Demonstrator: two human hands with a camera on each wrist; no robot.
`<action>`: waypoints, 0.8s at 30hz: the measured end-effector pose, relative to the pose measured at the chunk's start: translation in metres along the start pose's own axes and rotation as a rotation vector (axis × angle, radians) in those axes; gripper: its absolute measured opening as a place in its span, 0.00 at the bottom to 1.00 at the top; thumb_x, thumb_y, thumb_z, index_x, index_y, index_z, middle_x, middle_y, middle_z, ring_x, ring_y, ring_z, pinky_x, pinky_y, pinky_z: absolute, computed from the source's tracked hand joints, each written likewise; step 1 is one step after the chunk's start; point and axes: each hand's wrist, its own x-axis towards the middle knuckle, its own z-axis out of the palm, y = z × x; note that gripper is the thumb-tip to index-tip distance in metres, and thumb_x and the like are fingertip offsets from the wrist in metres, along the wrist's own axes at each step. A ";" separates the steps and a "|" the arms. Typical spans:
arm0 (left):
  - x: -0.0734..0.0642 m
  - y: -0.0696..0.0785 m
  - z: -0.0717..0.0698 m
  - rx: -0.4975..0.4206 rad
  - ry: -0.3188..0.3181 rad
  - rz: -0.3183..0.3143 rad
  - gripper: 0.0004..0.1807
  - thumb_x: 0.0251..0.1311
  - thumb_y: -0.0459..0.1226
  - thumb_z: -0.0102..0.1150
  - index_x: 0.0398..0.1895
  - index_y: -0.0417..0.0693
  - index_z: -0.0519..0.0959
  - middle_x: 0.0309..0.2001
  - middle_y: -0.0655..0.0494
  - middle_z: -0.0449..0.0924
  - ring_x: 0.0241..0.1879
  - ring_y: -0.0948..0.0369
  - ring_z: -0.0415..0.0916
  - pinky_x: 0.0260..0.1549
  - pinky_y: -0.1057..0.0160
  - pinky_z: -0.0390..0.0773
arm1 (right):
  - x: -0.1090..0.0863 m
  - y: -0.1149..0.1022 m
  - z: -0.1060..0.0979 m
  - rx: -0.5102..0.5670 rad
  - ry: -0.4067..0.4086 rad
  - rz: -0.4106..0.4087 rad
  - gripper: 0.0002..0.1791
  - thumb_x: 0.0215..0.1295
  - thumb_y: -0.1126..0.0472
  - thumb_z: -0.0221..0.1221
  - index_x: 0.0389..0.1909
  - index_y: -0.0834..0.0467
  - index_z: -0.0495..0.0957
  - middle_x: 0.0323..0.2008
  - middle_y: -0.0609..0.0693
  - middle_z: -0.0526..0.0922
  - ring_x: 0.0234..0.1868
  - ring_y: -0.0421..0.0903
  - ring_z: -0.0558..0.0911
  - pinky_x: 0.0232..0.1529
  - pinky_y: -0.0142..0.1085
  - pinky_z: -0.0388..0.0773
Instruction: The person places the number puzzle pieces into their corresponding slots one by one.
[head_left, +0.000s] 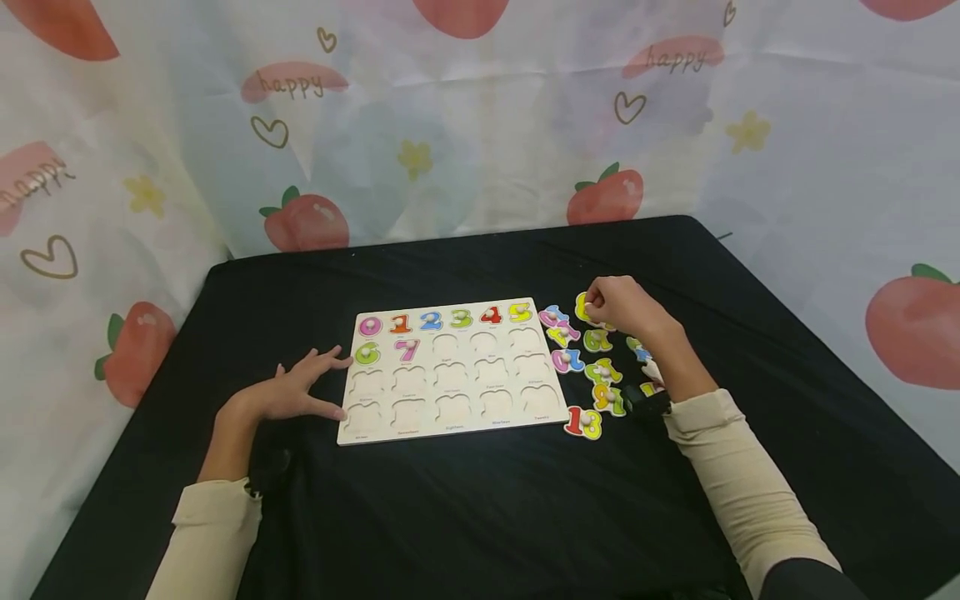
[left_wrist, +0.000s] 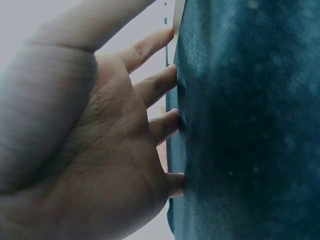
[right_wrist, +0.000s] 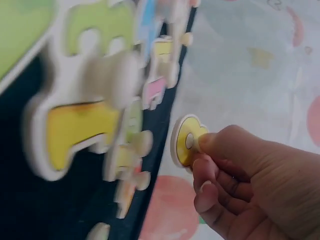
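My right hand is above the far right pile of pieces. Its thumb and fingers pinch the knob of a yellow number puzzle piece, which looks raised off the cloth in the right wrist view; the fingers cover part of it in the head view. A wooden number puzzle board lies flat in the middle. The digits 0 to 5 fill its top row, and a green 6 and pink 7 start the second. Fingers spread, my left hand touches the board's left edge with thumb and index finger.
Several loose knobbed number pieces lie right of the board, among them a red and yellow 13 at the near end. Some sit partly behind my right wrist. Black cloth covers the table, and a printed curtain hangs around it.
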 end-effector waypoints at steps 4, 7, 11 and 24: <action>-0.001 -0.001 0.000 0.006 0.004 -0.002 0.51 0.46 0.55 0.68 0.70 0.44 0.57 0.72 0.36 0.41 0.69 0.36 0.28 0.53 0.27 0.25 | 0.001 -0.012 -0.001 0.016 -0.017 -0.056 0.07 0.63 0.68 0.55 0.39 0.67 0.76 0.29 0.54 0.76 0.28 0.48 0.73 0.31 0.40 0.71; -0.003 0.000 0.000 0.004 0.008 -0.003 0.51 0.46 0.55 0.68 0.70 0.44 0.57 0.72 0.36 0.40 0.69 0.36 0.28 0.53 0.27 0.25 | 0.001 -0.025 0.000 0.006 -0.032 -0.094 0.06 0.63 0.67 0.56 0.38 0.66 0.76 0.29 0.53 0.76 0.29 0.48 0.73 0.32 0.39 0.72; -0.004 0.000 0.001 0.003 0.014 -0.010 0.51 0.46 0.56 0.68 0.70 0.44 0.57 0.72 0.36 0.40 0.69 0.36 0.28 0.54 0.27 0.25 | 0.002 -0.046 0.004 0.006 -0.075 -0.118 0.06 0.62 0.66 0.58 0.39 0.65 0.77 0.30 0.52 0.77 0.30 0.47 0.74 0.33 0.38 0.73; 0.002 0.003 0.002 0.009 0.006 -0.016 0.51 0.46 0.55 0.69 0.70 0.45 0.57 0.72 0.37 0.41 0.69 0.37 0.29 0.54 0.27 0.27 | 0.003 -0.086 0.014 0.031 -0.138 -0.189 0.04 0.60 0.67 0.61 0.34 0.62 0.79 0.29 0.49 0.77 0.30 0.46 0.74 0.33 0.36 0.74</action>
